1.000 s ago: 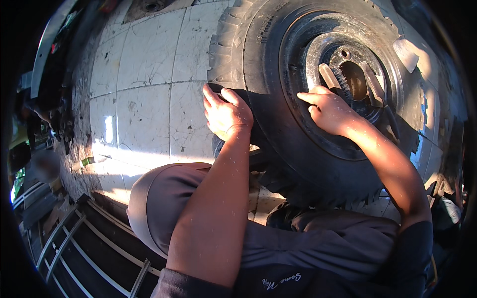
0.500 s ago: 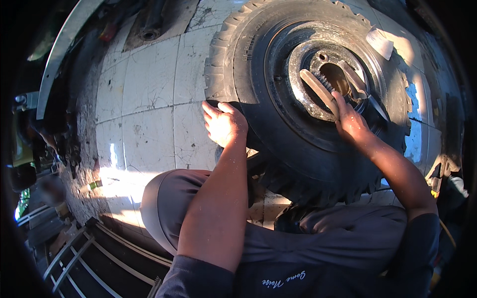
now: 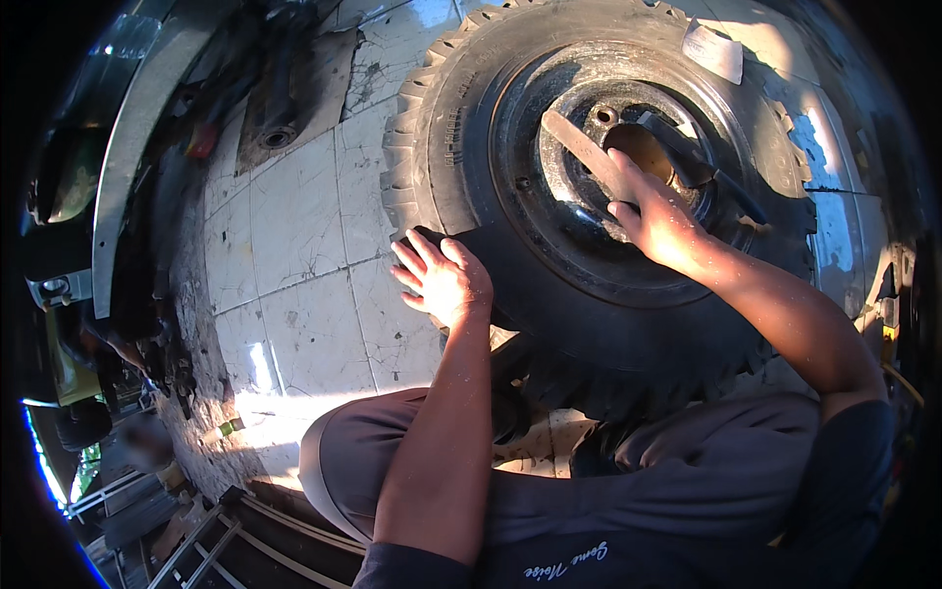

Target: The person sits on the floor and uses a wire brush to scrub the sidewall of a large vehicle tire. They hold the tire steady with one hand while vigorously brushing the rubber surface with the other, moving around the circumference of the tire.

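A large black tyre (image 3: pixel 442 177) lies flat on its side, fitted on a worn metal wheel rim (image 3: pixel 559 187). My right hand (image 3: pixel 659 214) grips a wooden-handled wire brush (image 3: pixel 581 142) and holds it over the rim's scuffed centre plate. The bristles are hidden beneath the wood. At the tyre's left edge rests my left hand (image 3: pixel 446 285), fingers spread and holding nothing. Beside the centre hole, a dark hand tool with a black handle (image 3: pixel 738 196) lies across the rim; its exact kind is unclear.
Pale, cracked tiles (image 3: pixel 304 216) cover the floor. A whitish scrap (image 3: pixel 713 51) sits on the tyre's far right side. A long curved metal strip (image 3: pixel 123 177) stands at left, and a metal frame (image 3: pixel 211 555) at lower left. Near the far left, a cylindrical part (image 3: pixel 279 135) lies on a dark mat.
My right hand has shifted the brush left across the wheel's centre. The left hand's fingers have spread at the tyre edge. The whole view has shifted slightly.
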`<move>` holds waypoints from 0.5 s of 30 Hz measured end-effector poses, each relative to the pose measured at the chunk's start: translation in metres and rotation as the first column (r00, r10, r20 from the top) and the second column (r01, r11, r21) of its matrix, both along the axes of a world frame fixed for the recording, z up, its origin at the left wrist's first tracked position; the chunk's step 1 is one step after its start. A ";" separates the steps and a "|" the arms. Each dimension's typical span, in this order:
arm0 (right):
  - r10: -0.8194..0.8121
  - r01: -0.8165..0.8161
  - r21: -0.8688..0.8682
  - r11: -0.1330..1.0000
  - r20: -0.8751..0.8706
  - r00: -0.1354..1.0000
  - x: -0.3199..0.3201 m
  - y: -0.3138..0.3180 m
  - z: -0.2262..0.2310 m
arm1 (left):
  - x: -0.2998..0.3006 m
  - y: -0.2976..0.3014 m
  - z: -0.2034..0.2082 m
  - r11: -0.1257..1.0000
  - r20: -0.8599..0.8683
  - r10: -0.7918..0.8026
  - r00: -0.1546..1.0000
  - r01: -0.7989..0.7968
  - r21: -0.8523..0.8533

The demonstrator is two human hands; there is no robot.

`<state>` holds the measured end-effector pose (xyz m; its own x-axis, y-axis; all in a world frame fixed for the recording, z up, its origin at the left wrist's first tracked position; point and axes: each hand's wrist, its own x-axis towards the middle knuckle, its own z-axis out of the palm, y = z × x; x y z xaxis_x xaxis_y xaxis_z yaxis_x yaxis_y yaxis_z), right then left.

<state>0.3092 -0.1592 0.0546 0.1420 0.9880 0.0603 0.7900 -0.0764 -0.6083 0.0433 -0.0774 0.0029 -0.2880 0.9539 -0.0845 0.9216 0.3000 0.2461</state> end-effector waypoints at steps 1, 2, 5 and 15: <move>-0.014 0.021 -0.089 0.996 0.075 0.997 0.006 0.001 -0.004 | 0.003 0.000 0.004 1.000 0.005 0.009 1.000 -0.010 0.002; -0.022 0.049 -0.176 0.983 0.151 0.988 0.014 0.003 -0.007 | 0.007 0.001 0.006 1.000 0.011 0.018 1.000 -0.018 0.004; 0.009 0.060 -0.351 0.934 0.191 0.982 0.023 0.007 -0.009 | 0.013 0.007 0.001 0.996 -0.027 0.085 0.996 -0.085 -0.004; -0.096 0.291 -0.165 0.942 0.700 0.708 0.112 0.011 -0.016 | 0.017 0.010 0.010 0.994 -0.046 0.105 0.993 -0.106 -0.028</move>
<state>0.4213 -0.1483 0.0390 0.3490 0.9369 -0.0215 0.9286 -0.3427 0.1424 0.0598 -0.0676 0.0128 -0.3909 0.9153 -0.0974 0.8943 0.4027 0.1951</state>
